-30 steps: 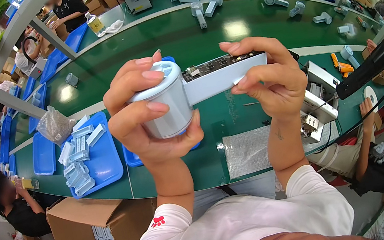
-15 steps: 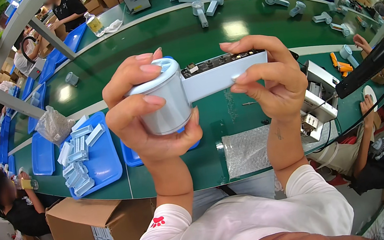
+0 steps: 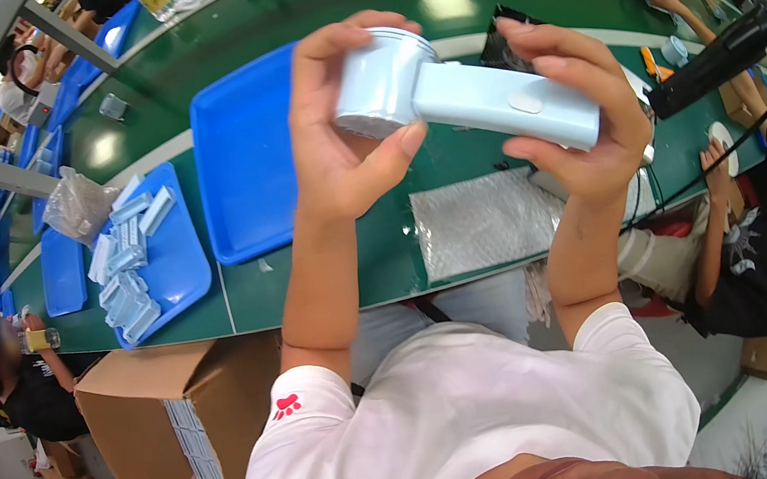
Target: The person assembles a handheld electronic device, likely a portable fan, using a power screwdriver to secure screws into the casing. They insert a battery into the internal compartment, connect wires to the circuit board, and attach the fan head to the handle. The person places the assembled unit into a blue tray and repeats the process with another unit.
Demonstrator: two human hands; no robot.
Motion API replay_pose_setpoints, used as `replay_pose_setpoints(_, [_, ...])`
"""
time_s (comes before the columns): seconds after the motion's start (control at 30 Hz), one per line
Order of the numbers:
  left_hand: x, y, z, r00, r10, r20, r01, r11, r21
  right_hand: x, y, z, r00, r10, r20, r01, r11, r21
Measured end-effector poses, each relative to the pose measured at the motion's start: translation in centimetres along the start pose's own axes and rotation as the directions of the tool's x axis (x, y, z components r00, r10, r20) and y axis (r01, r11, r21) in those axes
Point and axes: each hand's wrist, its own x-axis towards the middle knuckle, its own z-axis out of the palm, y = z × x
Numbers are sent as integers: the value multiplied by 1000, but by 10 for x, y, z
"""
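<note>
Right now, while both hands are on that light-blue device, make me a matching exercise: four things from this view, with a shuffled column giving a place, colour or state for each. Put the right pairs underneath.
Things:
1. Light-blue device
2. Plastic sheet
3. Cardboard box
4. Tray

Places, colours, states:
A. Brown, standing open
B. Blue, bearing small pale-blue parts
C. Held between the left hand and the right hand
D. Transparent, flat on the green table

Right pairs: 1-C, 2-D, 3-A, 4-B
</note>
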Motion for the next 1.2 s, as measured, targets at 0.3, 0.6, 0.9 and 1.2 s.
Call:
replay_pose_setpoints(0.3, [-83, -35, 32, 604, -761, 236, 705, 372, -604, -77, -8, 7, 889, 451, -85, -332, 760, 559])
replay_pose_setpoints(0.6, [-138, -64, 36, 882, -465, -78, 414, 684, 601, -107, -4, 49, 732, 681, -18, -679, 732, 55])
replay_pose_setpoints(0.9, [-141, -75, 13, 814, -570, 110, 498, 784, 371, -117, 14, 42, 751, 651, 111, -660, 735, 157])
replay_pose_setpoints(1.2, [-123, -50, 13, 758, -631, 164, 608, 775, 173, -121, 23, 43, 511, 848, -139, -728, 513, 454])
